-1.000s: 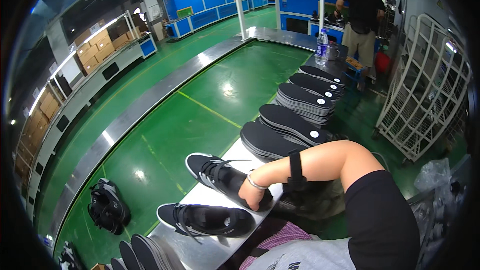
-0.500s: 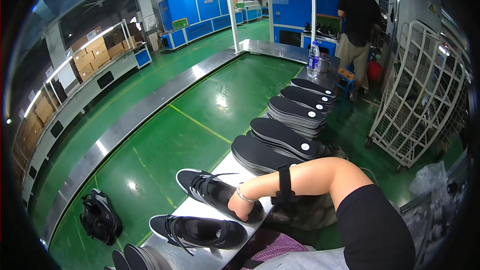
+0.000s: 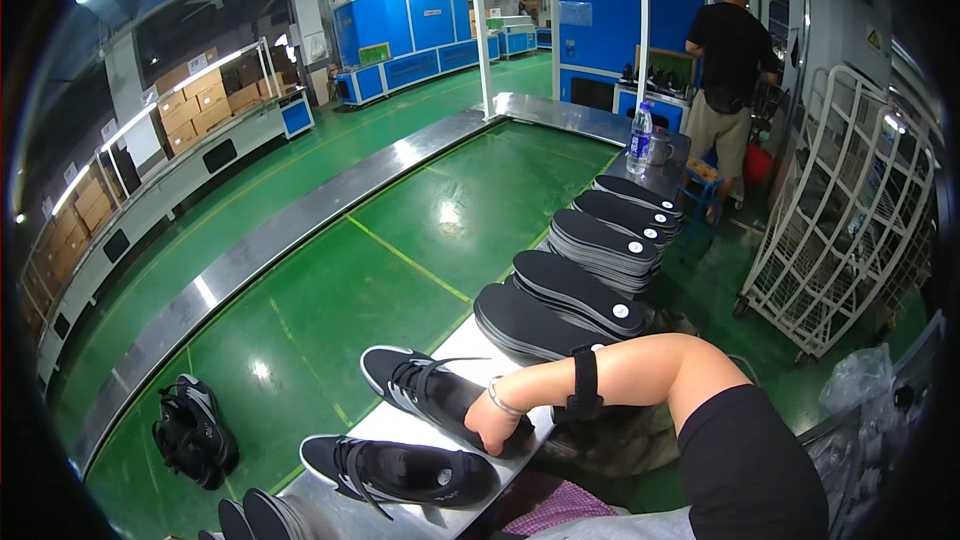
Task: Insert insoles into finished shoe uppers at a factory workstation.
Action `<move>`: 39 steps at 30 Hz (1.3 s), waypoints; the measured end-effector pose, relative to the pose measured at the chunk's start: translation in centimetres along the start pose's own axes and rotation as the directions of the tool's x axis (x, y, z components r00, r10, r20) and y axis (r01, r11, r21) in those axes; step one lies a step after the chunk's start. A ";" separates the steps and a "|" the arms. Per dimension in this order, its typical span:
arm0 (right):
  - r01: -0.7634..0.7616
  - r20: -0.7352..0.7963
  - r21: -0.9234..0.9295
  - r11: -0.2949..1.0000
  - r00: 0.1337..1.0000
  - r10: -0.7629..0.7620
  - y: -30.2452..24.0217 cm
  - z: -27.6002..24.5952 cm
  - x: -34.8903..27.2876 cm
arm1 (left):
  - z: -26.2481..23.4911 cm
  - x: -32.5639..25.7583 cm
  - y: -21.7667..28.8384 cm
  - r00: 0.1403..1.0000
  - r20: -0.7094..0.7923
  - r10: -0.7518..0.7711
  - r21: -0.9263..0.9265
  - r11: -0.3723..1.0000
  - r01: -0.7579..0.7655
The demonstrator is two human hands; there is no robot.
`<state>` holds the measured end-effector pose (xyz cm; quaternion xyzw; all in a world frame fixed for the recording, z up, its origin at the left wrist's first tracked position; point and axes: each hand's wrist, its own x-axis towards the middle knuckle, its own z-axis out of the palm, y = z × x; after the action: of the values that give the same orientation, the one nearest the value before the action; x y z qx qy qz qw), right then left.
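My right hand (image 3: 492, 424) reaches down into the heel opening of a black sneaker (image 3: 420, 380) with a pale sole edge and loose laces. Its fingers are hidden inside the shoe, so their grip does not show. The wrist wears a silver bangle (image 3: 503, 396), and a black strap (image 3: 585, 385) circles the forearm. Beside that shoe, nearer to me, a second black sneaker (image 3: 400, 470) lies on the metal ledge with its laces hanging loose; a round white mark shows inside it. My left hand is out of view.
Stacks of black insoles (image 3: 605, 240) line the ledge to the right, with more insoles (image 3: 265, 515) at the lower left. A pair of black shoes (image 3: 195, 430) rests on the green belt (image 3: 400, 260). A water bottle (image 3: 639, 140), a wire cart (image 3: 840, 220) and another person (image 3: 730, 80) are beyond.
The whole view has shifted slightly, so most things sit a little lower and to the right. My right hand stays in the same sneaker.
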<state>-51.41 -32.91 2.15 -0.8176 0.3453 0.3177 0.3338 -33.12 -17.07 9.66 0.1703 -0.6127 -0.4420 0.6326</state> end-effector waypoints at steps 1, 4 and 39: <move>0.017 0.011 0.001 1.000 1.000 -0.017 0.0 -0.1 0.0 | -0.1 0.0 -0.1 1.000 0.000 0.005 -0.016 1.000 -0.005; 0.021 -0.020 0.004 1.000 1.000 -0.021 0.0 0.0 -0.3 | -0.1 -0.1 0.2 1.000 0.001 0.020 -0.066 0.998 -0.020; 0.028 0.043 0.018 0.999 0.999 -0.029 -0.9 -0.9 -0.3 | -0.3 -4.2 3.3 0.972 -0.163 0.168 -0.462 0.858 -0.226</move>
<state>-50.61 -33.01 3.16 -0.8126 0.3289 0.3274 0.3526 -31.09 -12.18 9.49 -0.0287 -0.4611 -0.5014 0.7315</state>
